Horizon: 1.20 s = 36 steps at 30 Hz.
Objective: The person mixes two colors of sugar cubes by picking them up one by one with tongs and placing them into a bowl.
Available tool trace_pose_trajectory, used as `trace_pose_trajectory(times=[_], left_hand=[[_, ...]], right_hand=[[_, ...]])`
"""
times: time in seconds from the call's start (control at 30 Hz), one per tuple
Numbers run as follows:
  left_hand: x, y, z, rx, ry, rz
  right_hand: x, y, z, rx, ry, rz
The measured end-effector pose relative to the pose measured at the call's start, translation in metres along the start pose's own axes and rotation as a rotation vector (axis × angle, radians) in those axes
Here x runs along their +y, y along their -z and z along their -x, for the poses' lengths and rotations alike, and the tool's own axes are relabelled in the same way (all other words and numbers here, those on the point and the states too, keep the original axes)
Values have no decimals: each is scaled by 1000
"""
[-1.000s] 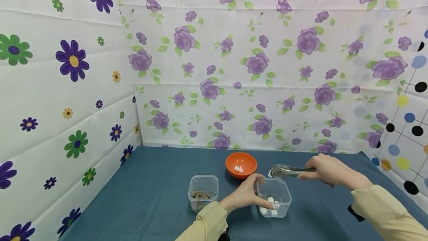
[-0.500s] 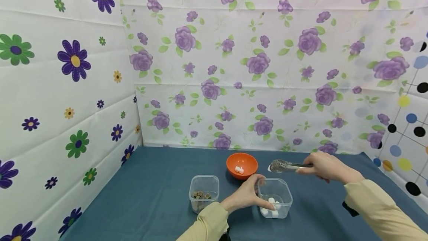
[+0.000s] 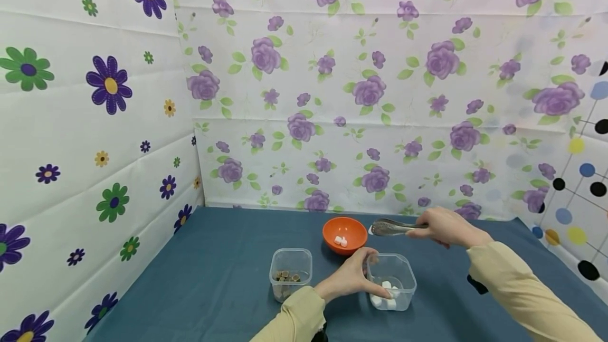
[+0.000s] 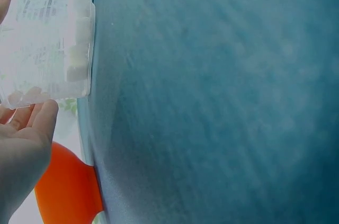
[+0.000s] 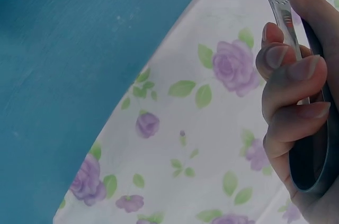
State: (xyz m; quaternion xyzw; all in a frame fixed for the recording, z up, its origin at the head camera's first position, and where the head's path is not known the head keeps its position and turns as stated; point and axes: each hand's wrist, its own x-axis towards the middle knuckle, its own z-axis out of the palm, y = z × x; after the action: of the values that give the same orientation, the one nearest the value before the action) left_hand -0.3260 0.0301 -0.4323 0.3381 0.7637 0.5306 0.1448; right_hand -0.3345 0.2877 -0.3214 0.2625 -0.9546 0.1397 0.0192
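Observation:
My right hand grips metal tongs, its fingers curled round both arms in the right wrist view. A small white piece shows at the tongs' tip, just right of the orange bowl. Inside that bowl lie a few white pieces. With thumb and fingers spread round its walls, my left hand holds a clear plastic container on the table. White chunks that look like marshmallows lie in its bottom. In the left wrist view, fingertips touch the container's side.
Left of my left hand stands another clear container holding small brown pieces. A blue cloth covers the table. Flower-printed sheets hang behind and along the sides.
The right hand has carried the tongs and the white piece leftward and up, from above the clear container to beside the orange bowl. The left hand keeps its hold on the container.

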Motion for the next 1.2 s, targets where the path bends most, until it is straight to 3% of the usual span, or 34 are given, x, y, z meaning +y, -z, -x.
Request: trace_pose_trajectory(times=[0.3,0.63,1.2], left_hand=[[-2,1,0,-16,-7,17],[-1,1,0,-21,-3,21],[-1,2,0,-21,-1,17]], right_hand=[[-8,-7,-24,-4,37,18],[-11,-16,-32,-28,20,21],[-10,-3,-17,-17,-37,48]])
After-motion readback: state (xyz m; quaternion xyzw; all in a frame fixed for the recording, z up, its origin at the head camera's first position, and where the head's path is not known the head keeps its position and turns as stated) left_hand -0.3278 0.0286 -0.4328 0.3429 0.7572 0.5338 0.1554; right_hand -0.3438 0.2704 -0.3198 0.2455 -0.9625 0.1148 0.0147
